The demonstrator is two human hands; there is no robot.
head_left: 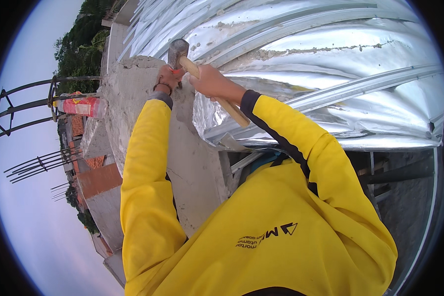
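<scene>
A hammer (234, 112) with a pale wooden handle and a blocky grey metal head is gripped in my right hand (213, 83), whose fingers wrap the handle below the head. Close beside the hammer head, my left hand (168, 77) is closed at the edge of a rough grey concrete wall (195, 170). An orange-red bit and a small dark piece show at its fingers; what it grips is mostly hidden. Both hands are near where the wall meets silvery foil sheeting (276, 69).
Light metal battens (330, 91) run across the foil. A bottle of red-pink liquid (84, 106) is at the wall's left side, next to steel rebar (27, 106). Below the foil's near edge a dark opening (404, 197) shows metal framing. Rooftops and trees lie beyond.
</scene>
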